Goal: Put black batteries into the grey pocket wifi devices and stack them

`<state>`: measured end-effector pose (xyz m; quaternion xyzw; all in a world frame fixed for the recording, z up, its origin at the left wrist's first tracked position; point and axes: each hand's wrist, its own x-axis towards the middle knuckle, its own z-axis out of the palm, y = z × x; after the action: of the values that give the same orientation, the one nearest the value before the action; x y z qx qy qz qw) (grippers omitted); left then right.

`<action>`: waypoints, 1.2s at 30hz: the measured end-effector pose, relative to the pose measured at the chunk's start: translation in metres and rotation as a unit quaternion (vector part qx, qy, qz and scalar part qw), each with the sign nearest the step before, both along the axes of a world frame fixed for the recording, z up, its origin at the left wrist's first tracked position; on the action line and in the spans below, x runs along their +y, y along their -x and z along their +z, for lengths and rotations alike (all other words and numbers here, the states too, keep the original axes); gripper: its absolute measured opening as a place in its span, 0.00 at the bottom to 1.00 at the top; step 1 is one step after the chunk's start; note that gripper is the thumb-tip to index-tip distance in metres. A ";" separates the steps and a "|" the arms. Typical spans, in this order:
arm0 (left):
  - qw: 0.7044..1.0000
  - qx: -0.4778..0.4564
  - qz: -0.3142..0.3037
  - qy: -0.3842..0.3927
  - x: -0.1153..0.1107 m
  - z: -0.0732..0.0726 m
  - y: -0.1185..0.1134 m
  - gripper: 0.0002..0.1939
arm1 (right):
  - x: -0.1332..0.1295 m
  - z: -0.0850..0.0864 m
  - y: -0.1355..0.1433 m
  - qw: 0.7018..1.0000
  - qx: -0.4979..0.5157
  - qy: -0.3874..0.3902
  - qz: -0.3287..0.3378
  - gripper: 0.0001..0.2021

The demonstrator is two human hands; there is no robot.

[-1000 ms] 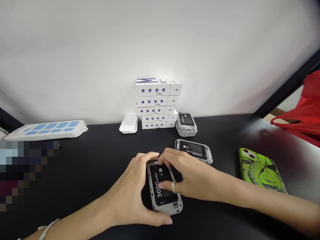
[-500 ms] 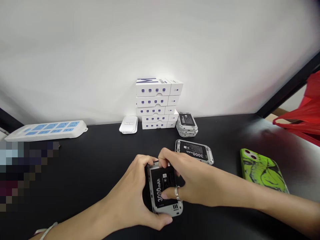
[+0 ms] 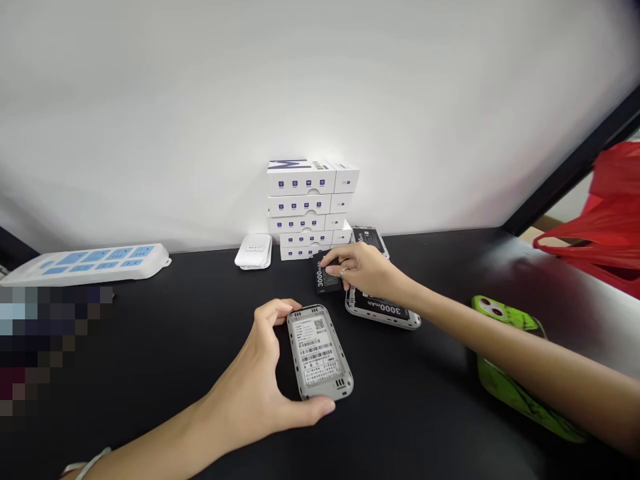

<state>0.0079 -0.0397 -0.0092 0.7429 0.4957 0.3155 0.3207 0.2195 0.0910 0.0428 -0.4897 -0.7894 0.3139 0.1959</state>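
Note:
My left hand grips a grey device body by its two short ends, thumb at the near end and fingers at the far end. Its battery bay lies bare, showing a printed label with barcodes. Farther off, my right hand pinches a black 3000mAh battery in front of the stacked boxes. Under my right wrist lies another device body with its battery in place. Behind the hand, more device bodies are partly hidden.
White boxes are stacked against the wall. Beside them sit white covers. A power strip lies at the left. A green-cased phone is partly behind my right forearm, and a red bag hangs at the right edge.
The battery has come out of the device body and moved up and away with my right hand. My left hand has stayed on the device body.

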 end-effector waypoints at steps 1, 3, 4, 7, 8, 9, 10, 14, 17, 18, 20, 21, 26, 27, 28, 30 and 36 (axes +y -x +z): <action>1.000 0.001 -0.002 0.000 0.000 0.000 0.000 0.48 | 0.001 -0.002 0.001 1.000 -0.014 -0.002 0.002 0.09; 1.000 0.007 -0.005 0.004 -0.001 0.000 -0.001 0.48 | -0.001 -0.006 0.000 0.999 -0.033 -0.010 0.013 0.12; 1.000 0.011 -0.006 0.006 -0.001 0.001 -0.001 0.48 | -0.002 -0.007 -0.001 0.998 -0.048 -0.023 0.022 0.17; 1.000 0.022 -0.010 0.005 -0.002 0.003 -0.002 0.47 | -0.006 -0.011 -0.008 0.990 -0.107 -0.072 0.061 0.30; 1.000 0.023 -0.012 0.005 -0.002 0.003 -0.002 0.47 | -0.007 -0.013 -0.010 0.985 -0.130 -0.085 0.074 0.30; 1.000 0.024 -0.013 0.006 -0.003 0.004 -0.002 0.46 | -0.008 -0.014 -0.011 0.980 -0.151 -0.096 0.086 0.28; 1.000 0.025 -0.014 0.009 -0.003 0.004 -0.002 0.46 | -0.008 -0.016 -0.012 0.975 -0.169 -0.106 0.094 0.27; 0.999 0.035 -0.013 0.004 -0.003 0.006 -0.003 0.45 | -0.015 -0.017 -0.006 0.946 -0.233 -0.197 0.111 0.23; 0.999 0.038 -0.014 -0.013 -0.004 0.008 -0.004 0.42 | -0.030 -0.011 0.001 0.934 -0.236 -0.252 0.090 0.15; 0.999 0.037 -0.015 -0.016 -0.004 0.009 -0.004 0.40 | -0.037 -0.009 0.003 0.942 -0.220 -0.240 0.078 0.13; 0.999 0.035 -0.015 -0.019 -0.005 0.008 -0.003 0.39 | -0.054 -0.005 0.005 0.967 -0.179 -0.169 0.072 0.11; 0.999 0.034 -0.014 -0.019 -0.006 0.008 -0.003 0.38 | -0.062 -0.004 0.005 0.975 -0.162 -0.123 0.084 0.11; 0.997 0.049 0.001 -0.051 -0.008 0.004 -0.004 0.37 | -0.075 -0.007 0.010 0.981 -0.116 -0.080 0.129 0.11; 0.996 0.054 0.006 -0.064 -0.008 0.004 -0.004 0.36 | -0.071 -0.008 0.013 0.982 -0.106 -0.090 0.126 0.11; 0.995 0.059 0.009 -0.075 -0.008 0.005 -0.004 0.36 | -0.064 -0.009 0.016 0.983 -0.098 -0.097 0.123 0.11; 0.994 0.069 0.008 -0.078 -0.007 0.006 -0.004 0.34 | -0.047 -0.009 0.023 0.983 -0.095 -0.110 0.115 0.09; 0.995 0.091 0.006 -0.048 -0.008 0.006 -0.003 0.33 | -0.007 -0.009 0.040 0.979 -0.126 -0.133 0.090 0.07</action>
<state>0.0109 -0.0477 -0.0029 0.7800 0.5120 0.2717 0.2361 0.1791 0.0838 0.0337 -0.4221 -0.8831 0.1583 0.1297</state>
